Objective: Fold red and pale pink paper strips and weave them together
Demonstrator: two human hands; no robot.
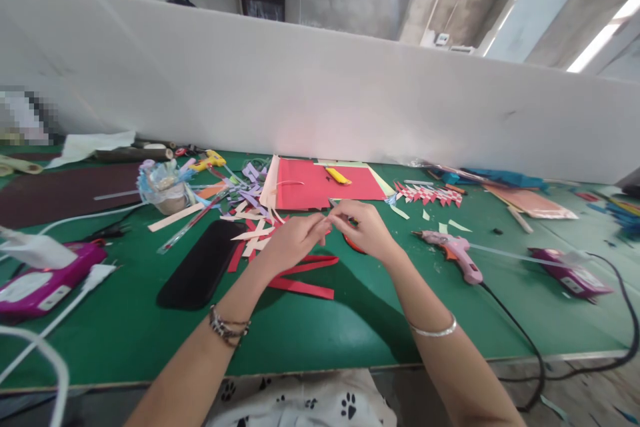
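Note:
My left hand [293, 240] and my right hand [365, 230] meet over the green table [125, 340], fingertips pinched together on a small piece I cannot make out. Red paper strips [305, 277] lie on the table just under my left wrist. Something orange-red [354, 245] shows beneath my right hand. A red paper sheet [320, 190] with a yellow utility knife [339, 176] on it lies just beyond my hands. Loose cream and purple paper strips [253, 213] are scattered to the left of them.
A pink glue gun [457, 253] with a black cord lies right of my hands. A black pouch [203, 265] lies to the left. Magenta cases sit at far left [43, 283] and far right [570, 273]. A white partition [320, 100] closes the table's back.

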